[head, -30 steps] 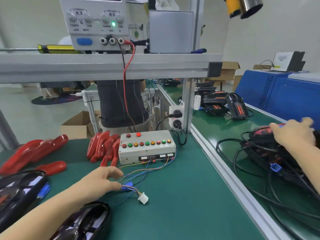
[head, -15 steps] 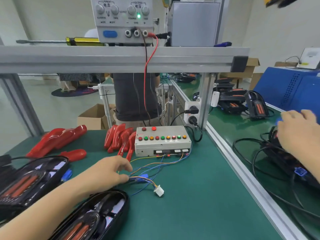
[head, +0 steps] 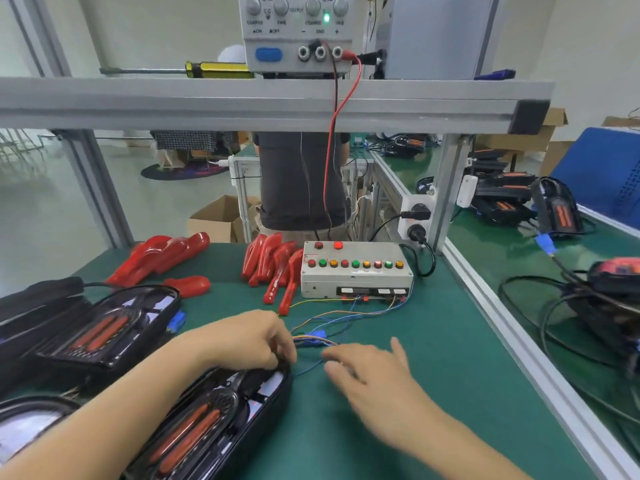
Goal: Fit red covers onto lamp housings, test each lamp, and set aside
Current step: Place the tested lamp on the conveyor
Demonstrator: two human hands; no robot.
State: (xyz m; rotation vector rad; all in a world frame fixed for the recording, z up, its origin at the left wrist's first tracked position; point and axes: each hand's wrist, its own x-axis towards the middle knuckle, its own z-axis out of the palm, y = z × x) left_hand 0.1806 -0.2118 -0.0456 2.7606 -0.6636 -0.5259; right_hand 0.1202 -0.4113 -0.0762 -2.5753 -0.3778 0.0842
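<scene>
The right hand, which lay on the cabled lamps across the rail a second ago, now hovers over the green mat with fingers loosely spread, holding nothing. The left hand curls its fingers at the tip of the nearest lamp housing, beside the blue connector; what they pinch cannot be told. Red covers lie left of the test box.

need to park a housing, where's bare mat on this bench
Bare green mat lies between the test box and right rail, and beyond the right hand. Left is crowded: lamp housings, red covers.
</scene>
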